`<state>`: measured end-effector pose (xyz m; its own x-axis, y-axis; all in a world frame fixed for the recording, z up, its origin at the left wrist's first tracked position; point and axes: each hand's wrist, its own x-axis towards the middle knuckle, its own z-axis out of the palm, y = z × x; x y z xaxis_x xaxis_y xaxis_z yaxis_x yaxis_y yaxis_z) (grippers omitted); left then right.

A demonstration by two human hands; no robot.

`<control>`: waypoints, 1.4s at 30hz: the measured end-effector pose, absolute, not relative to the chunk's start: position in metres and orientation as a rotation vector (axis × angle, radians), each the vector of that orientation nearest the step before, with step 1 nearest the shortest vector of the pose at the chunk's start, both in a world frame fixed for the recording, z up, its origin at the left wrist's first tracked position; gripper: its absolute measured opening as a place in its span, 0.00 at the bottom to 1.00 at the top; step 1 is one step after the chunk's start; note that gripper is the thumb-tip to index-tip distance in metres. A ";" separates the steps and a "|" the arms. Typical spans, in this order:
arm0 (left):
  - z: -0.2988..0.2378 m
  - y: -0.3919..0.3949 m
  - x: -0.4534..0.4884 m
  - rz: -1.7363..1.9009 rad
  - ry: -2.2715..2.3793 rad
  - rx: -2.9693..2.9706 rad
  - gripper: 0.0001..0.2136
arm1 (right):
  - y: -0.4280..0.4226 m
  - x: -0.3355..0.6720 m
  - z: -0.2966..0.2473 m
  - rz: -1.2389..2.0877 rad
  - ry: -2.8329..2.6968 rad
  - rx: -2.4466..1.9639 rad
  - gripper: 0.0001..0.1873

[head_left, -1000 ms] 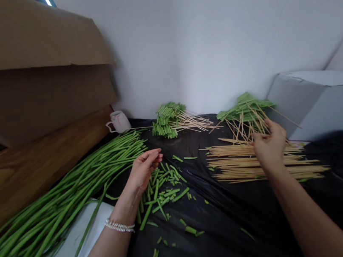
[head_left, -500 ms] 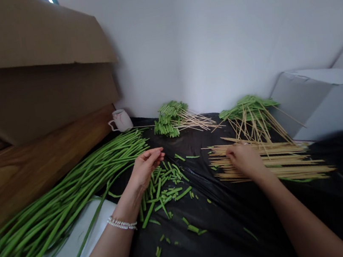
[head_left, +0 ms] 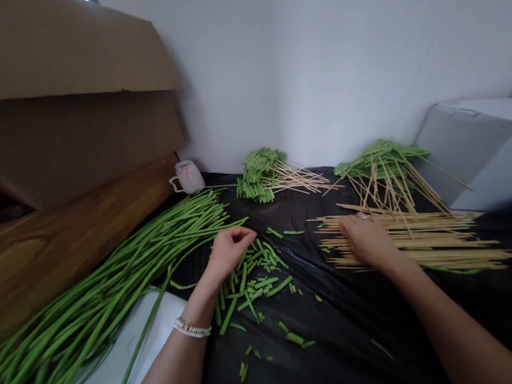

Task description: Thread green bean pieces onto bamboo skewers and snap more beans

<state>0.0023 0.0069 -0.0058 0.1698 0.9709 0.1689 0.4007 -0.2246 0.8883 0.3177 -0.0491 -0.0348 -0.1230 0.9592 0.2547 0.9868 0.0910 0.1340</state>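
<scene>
My left hand (head_left: 231,247), with a beaded bracelet on its wrist, is closed in a pinch above the cut green pieces (head_left: 249,283). Whatever its fingertips hold, if anything, is too small to make out. Beside it lies a bundle of long, thin green stalks (head_left: 120,283), which look like long beans or garlic scapes. My right hand (head_left: 366,239) rests on the spread of bamboo skewers (head_left: 440,235), its fingers curled down onto a skewer at their left ends; the fingertips are mostly hidden.
Skewered green pieces are piled at the back, one stack (head_left: 260,175) in the middle and another (head_left: 378,157) to the right. A mug (head_left: 187,177) stands near a cardboard box (head_left: 106,124) at left. A white box (head_left: 495,150) is at right. Black plastic sheeting (head_left: 329,360) covers the surface.
My left hand has turned and lowered slightly over the cut pieces, its fingers now curled into a tighter pinch. My right hand stays on the skewers. The view has shifted a little.
</scene>
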 end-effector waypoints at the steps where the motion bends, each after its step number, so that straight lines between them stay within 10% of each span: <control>1: -0.008 0.008 0.001 0.970 1.358 1.841 0.10 | -0.049 0.315 -0.033 -0.417 -2.237 -2.000 0.11; 14: -0.015 0.008 -0.005 0.816 1.329 2.127 0.04 | -0.068 0.246 -0.016 -0.480 -2.240 -1.352 0.17; 32: -0.002 0.010 -0.026 0.526 1.611 2.089 0.22 | -0.076 0.241 -0.024 -0.642 -2.243 -1.465 0.19; 42: 0.005 0.003 -0.029 0.209 1.193 2.181 0.11 | -0.075 0.241 -0.025 -0.704 -2.205 -1.476 0.18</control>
<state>-0.0286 0.0034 0.0053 0.5765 0.8020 -0.1565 0.7010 -0.3870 0.5991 0.2406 -0.0750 -0.0247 -0.3668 0.7315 0.5748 0.9292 0.3176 0.1887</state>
